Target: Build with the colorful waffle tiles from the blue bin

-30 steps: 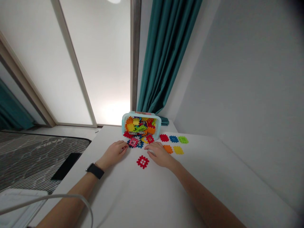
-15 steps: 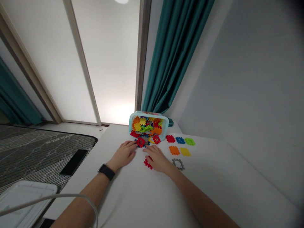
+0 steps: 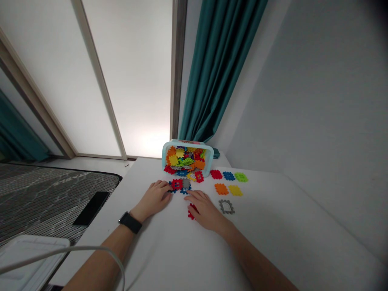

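My left hand (image 3: 153, 200), wearing a black watch (image 3: 130, 222), lies on the white table (image 3: 169, 246). Its fingers are stretched out, the tips touching the left edge of a group of notched, flat plastic building pieces. In that group I see a red piece (image 3: 177, 184) with a window pattern, a grey piece (image 3: 186, 183) and blue piece parts (image 3: 185, 190). My right hand (image 3: 206, 209) has its index finger reaching toward the blue part's lower edge. Another red piece (image 3: 191, 211) sits at its thumb, partly hidden by the hand.
A light blue tub (image 3: 211, 159) lies on its side at the back, full of coloured pieces spilling at its mouth. To the right lie red (image 3: 216, 174), blue (image 3: 228, 176), green (image 3: 241, 177), orange (image 3: 221, 189), yellow (image 3: 235, 190) pieces and a grey frame (image 3: 221, 207). A white cable (image 3: 75, 248) crosses the lower left.
My right hand has drawn back slightly toward me, and the red piece at its thumb has moved with it. The group by my left hand has turned and slid away from the tub.
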Demonstrator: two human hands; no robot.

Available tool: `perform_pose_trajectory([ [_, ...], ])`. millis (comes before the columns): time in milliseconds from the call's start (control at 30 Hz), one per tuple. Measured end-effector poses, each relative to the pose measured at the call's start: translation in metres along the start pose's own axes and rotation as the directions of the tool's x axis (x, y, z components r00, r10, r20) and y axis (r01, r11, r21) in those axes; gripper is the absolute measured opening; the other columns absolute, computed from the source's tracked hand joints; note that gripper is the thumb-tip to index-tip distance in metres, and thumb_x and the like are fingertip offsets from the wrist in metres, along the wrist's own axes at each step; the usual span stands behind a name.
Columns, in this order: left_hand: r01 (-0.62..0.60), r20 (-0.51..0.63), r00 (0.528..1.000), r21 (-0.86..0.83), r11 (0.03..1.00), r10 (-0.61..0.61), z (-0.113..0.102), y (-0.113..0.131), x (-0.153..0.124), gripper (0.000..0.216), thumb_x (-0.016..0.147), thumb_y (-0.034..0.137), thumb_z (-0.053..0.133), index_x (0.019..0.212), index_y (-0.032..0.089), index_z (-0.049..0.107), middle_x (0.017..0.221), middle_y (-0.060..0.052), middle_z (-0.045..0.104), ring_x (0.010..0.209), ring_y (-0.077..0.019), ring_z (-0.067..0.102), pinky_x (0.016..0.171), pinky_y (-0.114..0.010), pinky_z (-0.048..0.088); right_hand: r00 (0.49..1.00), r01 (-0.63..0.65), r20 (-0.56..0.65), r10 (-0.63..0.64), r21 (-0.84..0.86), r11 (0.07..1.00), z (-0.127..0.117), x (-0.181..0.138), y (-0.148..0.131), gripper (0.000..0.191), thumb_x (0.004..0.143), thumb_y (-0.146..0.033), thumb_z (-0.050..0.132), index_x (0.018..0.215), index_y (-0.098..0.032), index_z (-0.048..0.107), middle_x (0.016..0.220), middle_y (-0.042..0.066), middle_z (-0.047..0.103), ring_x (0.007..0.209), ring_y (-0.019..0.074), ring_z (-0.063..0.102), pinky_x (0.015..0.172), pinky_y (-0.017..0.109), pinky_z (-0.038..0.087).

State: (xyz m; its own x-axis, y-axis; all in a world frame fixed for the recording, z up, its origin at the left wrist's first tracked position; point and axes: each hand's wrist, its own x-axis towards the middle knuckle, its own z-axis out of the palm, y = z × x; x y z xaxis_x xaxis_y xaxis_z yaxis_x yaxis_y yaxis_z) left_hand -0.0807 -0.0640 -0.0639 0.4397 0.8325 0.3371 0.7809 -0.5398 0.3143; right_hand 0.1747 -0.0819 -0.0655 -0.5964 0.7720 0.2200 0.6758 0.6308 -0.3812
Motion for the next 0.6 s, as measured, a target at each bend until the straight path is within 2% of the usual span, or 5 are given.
perform_pose_trajectory([
  [167,0.063,-0.016,0.998,0.080,0.995,-0.062,-0.003,0.003,-0.001,0.020,0.092,0.024,0.057,0.108,0.023,0.069,0.110,-0.008,0.068,0.105,-0.0278,0.061,0.089,-0.042,0.047,0.999,0.005,-0.043,-0.005,0.001,1.000,0.002,-0.004,-0.005,0.037,0.093,-0.013,0.050,0.126,-0.022,0.063,0.142,0.009,0.058,0.129,0.0261,0.049,0.110,0.047,0.040],
  [300,0.079,-0.048,0.996,0.105,0.991,-0.074,-0.006,0.004,0.000,0.016,0.093,0.023,0.055,0.103,0.023,0.068,0.105,-0.008,0.069,0.101,-0.0273,0.062,0.088,-0.042,0.048,0.991,-0.015,-0.130,0.012,-0.022,1.000,0.007,0.002,-0.003,0.040,0.094,-0.015,0.050,0.133,-0.022,0.059,0.142,0.011,0.057,0.129,0.0277,0.049,0.109,0.049,0.041],
  [500,0.008,-0.131,0.991,0.009,1.000,-0.007,0.006,0.002,0.005,0.033,0.092,0.020,0.055,0.125,0.022,0.062,0.130,-0.010,0.064,0.118,-0.0269,0.059,0.101,-0.044,0.048,0.989,-0.030,-0.145,0.022,-0.048,0.998,0.014,0.011,0.002,0.047,0.096,-0.020,0.049,0.143,-0.021,0.050,0.148,0.011,0.053,0.134,0.0293,0.044,0.111,0.051,0.039],
  [600,0.012,-0.112,0.994,-0.011,1.000,-0.013,0.011,0.001,0.006,0.028,0.091,0.020,0.058,0.117,0.023,0.064,0.131,-0.009,0.065,0.119,-0.0269,0.059,0.101,-0.045,0.049,0.992,-0.022,-0.125,0.018,-0.033,0.999,0.014,0.011,0.001,0.045,0.096,-0.019,0.048,0.141,-0.021,0.051,0.142,0.010,0.057,0.132,0.0281,0.046,0.111,0.050,0.039],
])
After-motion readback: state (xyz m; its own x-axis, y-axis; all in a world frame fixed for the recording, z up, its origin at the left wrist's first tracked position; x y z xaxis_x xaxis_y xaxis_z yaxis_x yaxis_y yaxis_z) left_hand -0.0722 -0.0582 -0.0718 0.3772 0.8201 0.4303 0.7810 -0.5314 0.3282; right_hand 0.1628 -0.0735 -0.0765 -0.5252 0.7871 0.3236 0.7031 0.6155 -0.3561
